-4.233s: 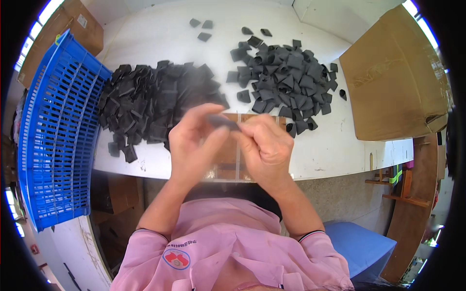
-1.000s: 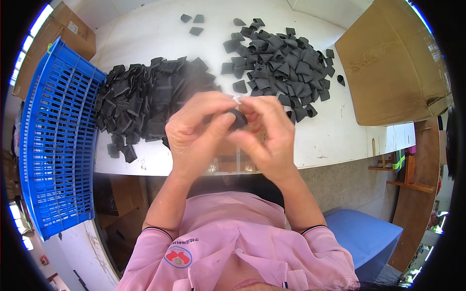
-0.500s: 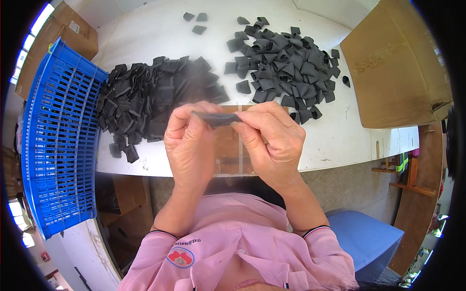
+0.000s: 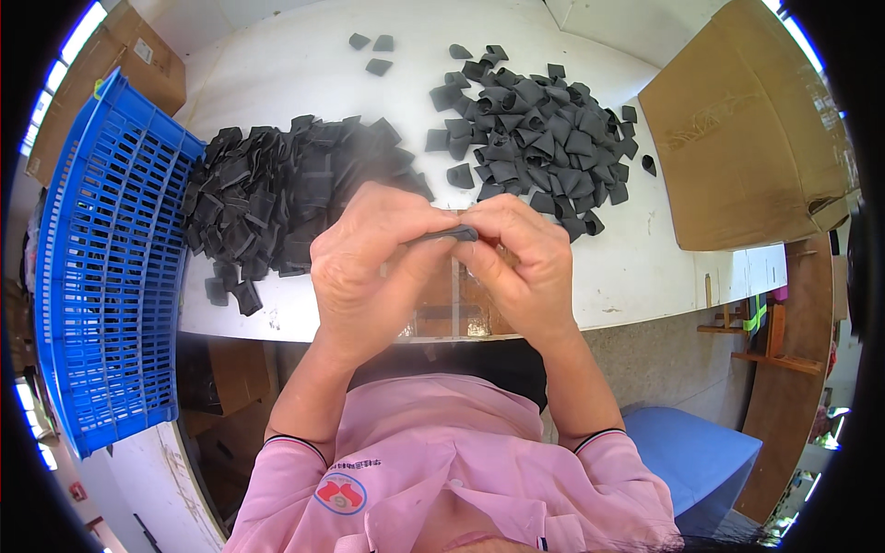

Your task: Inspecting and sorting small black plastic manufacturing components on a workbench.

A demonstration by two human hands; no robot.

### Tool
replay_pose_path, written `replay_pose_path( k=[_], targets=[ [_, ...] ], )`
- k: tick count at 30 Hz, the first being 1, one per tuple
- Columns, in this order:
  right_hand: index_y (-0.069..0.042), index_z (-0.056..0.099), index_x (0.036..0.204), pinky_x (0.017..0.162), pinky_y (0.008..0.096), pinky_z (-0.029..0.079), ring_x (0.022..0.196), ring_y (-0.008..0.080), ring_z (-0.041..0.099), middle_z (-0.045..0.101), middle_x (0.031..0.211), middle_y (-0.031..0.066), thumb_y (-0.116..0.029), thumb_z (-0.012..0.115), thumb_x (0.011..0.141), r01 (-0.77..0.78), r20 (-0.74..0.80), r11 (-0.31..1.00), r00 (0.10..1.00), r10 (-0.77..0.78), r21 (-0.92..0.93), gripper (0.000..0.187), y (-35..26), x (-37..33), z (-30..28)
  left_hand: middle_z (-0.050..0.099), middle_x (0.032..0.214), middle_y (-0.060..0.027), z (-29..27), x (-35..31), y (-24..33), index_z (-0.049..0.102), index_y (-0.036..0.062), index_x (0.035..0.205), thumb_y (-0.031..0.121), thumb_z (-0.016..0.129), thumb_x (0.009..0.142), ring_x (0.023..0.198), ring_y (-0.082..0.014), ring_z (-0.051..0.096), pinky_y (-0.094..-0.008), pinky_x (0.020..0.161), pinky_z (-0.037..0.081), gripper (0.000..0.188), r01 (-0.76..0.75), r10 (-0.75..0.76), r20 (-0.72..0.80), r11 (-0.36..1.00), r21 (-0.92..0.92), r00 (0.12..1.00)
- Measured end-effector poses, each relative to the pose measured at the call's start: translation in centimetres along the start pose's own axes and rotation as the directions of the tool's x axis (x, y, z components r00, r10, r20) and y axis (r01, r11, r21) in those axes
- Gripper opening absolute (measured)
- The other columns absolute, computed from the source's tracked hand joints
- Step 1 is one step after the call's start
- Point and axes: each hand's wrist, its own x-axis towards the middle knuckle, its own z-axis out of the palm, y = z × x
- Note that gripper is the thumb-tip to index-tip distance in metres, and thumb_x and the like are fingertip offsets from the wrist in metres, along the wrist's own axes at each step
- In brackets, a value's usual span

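Between my two hands, above the front of the white table, is a small dark grey fabric piece (image 4: 452, 234), seen edge-on and mostly covered by fingers. My left hand (image 4: 373, 263) pinches it from the left, and my right hand (image 4: 521, 263) grips its right end, where it looks rolled or folded over. Beyond my left hand lies a heap of flat dark fabric pieces (image 4: 295, 180). Farther off to the right spreads a pile of similar dark pieces (image 4: 544, 129), several of them opened into little pouch or tube shapes.
A blue plastic basket (image 4: 115, 267) stands tilted at the left edge of the table (image 4: 627, 286). A large cardboard box (image 4: 747, 129) is at the right, another box (image 4: 138, 55) at the back left. Three loose pieces (image 4: 378, 67) lie far back. A blue stool (image 4: 687, 452) is below right.
My left hand has slid right along the fabric piece, closer to my right hand. The piece showed flatter and longer before; now less of it is visible and its right end looks curled.
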Motion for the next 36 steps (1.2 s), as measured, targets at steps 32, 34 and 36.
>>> replay_pose_path(
  k=[32, 34, 36],
  targets=[
    [-0.001, 0.057, 0.078, 0.050, 0.0208, 0.040, 0.055, 0.0086, 0.049, 0.056, 0.068, 0.0028, -0.017, 0.052, 0.088, -0.482, 0.300, 0.104, 0.685, 0.663, 0.870, 0.019, 0.2, -6.1, 0.7, 0.057, 0.088, -0.0090, 3.8, -6.8, -0.3, 0.055, -0.0025, 0.088, -0.004, 0.059, 0.076, 0.072, -0.0114, 0.056, -0.0222, 0.065, 0.045, 0.012, 0.296, -0.323, -0.088, 0.926, -0.234, 0.942],
    [-0.001, 0.057, 0.078, 0.050, 0.0212, 0.040, 0.055, 0.0090, 0.049, 0.055, 0.068, 0.0033, -0.017, 0.052, 0.088, -0.581, 0.365, 0.160, 0.677, 0.639, 0.798, 0.019, 0.8, -6.3, 0.3, 0.055, 0.093, -0.0098, 3.8, -6.9, -0.4, 0.054, -0.0041, 0.089, -0.003, 0.057, 0.080, 0.076, -0.0107, 0.055, -0.0218, 0.068, 0.046, 0.009, 0.300, -0.315, -0.044, 0.932, -0.202, 0.948],
    [-0.001, 0.057, 0.078, 0.050, 0.0212, 0.040, 0.055, 0.0090, 0.049, 0.055, 0.068, 0.0037, -0.017, 0.052, 0.088, -0.583, 0.380, 0.130, 0.666, 0.642, 0.802, 0.020, 1.0, -6.2, 0.1, 0.059, 0.084, -0.0087, 4.1, -6.6, -0.6, 0.056, -0.0015, 0.083, -0.006, 0.060, 0.073, 0.066, -0.0128, 0.058, -0.0231, 0.060, 0.045, 0.012, 0.336, -0.394, -0.134, 0.884, -0.326, 0.909]
  ],
)
